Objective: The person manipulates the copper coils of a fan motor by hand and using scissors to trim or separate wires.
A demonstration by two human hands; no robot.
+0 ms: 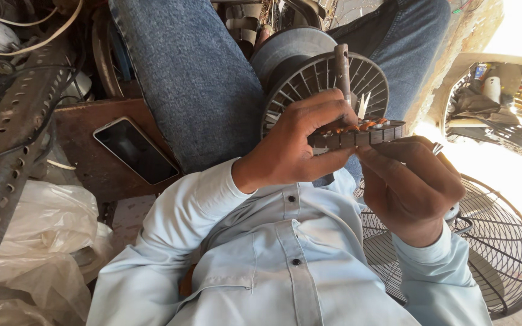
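Above the lap, ring-shaped motor stator (357,134) with copper windings held flat between both hands, left hand (297,145) fingers pinching its near edge, right hand (412,181) fingers curled under its far side, finned motor housing (324,75) behind, wire fan guard (502,247) at right, phone (135,150) on wooden board (86,157) at left

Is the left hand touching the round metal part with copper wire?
Touching. The head view shows the left hand gripping the round metal part, its fingers curled over the top edge and the thumb pressed underneath.
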